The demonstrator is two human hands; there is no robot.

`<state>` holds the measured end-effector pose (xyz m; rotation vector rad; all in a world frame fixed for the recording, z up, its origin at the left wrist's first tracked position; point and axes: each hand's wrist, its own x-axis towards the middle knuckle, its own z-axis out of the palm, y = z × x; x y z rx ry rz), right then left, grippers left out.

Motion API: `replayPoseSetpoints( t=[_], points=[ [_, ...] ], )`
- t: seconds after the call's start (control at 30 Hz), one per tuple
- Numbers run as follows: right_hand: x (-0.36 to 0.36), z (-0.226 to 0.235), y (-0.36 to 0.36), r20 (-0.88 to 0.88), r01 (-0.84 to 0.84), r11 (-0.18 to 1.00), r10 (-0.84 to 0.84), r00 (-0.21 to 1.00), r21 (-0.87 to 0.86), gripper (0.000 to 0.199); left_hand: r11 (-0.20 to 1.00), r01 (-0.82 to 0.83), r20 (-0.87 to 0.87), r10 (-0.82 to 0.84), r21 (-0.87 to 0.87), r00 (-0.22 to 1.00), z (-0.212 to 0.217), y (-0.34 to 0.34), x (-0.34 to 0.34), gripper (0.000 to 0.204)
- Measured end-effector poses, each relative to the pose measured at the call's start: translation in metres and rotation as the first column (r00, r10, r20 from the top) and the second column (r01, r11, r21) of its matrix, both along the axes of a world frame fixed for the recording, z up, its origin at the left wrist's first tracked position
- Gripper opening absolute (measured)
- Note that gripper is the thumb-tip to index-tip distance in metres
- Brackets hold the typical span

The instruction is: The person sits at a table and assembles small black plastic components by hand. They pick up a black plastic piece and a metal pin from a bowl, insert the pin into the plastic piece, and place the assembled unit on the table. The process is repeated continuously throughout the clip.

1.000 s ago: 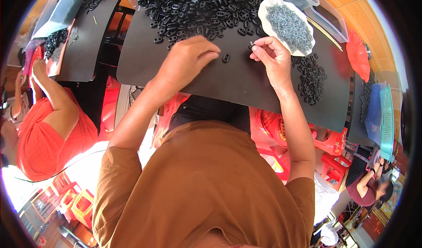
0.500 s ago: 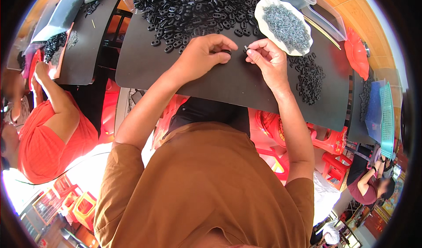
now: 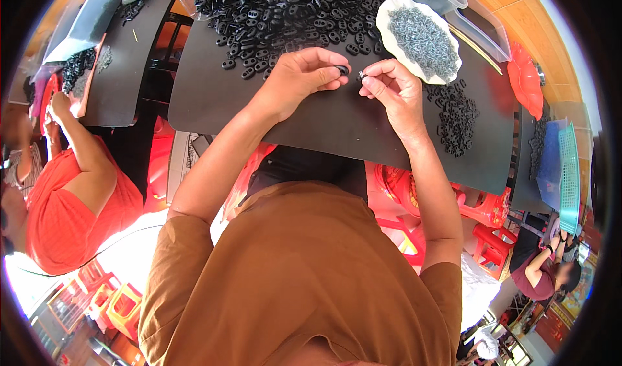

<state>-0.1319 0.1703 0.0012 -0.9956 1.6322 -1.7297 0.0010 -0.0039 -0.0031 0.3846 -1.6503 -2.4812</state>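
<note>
My left hand (image 3: pixel 291 84) pinches a small black oval plastic piece (image 3: pixel 342 70) between thumb and fingers. Just to its right, my right hand (image 3: pixel 398 97) holds a tiny silvery part (image 3: pixel 361 75) at its fingertips, too small to make out fully. A narrow gap separates the two held parts above the dark table (image 3: pixel 337 123). Beyond my hands spreads a large heap of black oval two-hole pieces (image 3: pixel 285 16). A cream scalloped dish (image 3: pixel 385 20) full of small grey metallic parts (image 3: pixel 422 42) stands beyond my right hand. Smaller black pieces (image 3: pixel 457 126) lie beside my right forearm.
Clear plastic bins (image 3: pixel 483 32) stand along the far edge, near a red scalloped dish (image 3: pixel 523 81). A turquoise basket (image 3: pixel 569 178) is at far right. Red stools (image 3: pixel 494 246) stand below the table. At left, a person in red (image 3: pixel 84 204) works at another table (image 3: pixel 116 87).
My left hand has turned the black piece and brought it slightly up and right, closer to the right fingertips. My right hand has barely shifted.
</note>
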Motion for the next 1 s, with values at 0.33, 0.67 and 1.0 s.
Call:
replayPoseSetpoints(
  t=[0.33, 0.67, 1.0],
  points=[
    [0.001, 0.003, -0.002, 0.050, -0.068, 0.997, 0.069, 0.996, -0.019, 0.009, 0.947, -0.052, -0.067, 0.032, -0.317, 0.997, 0.001, 0.014, -0.004, 0.019],
    [0.000, 0.000, -0.003, -0.004, 0.015, 0.997, -0.015, 1.000, 0.074, 0.009, 0.996, -0.082, -0.008, 0.082, -0.036, 0.997, 0.011, 0.006, 0.002, 0.012],
    [0.006, -0.009, -0.010, -0.163, 0.081, 0.988, -0.059, 0.985, 0.134, 0.007, 0.859, -0.063, 0.020, 0.084, -0.509, 0.996, 0.010, -0.005, 0.000, 0.020]
  ],
)
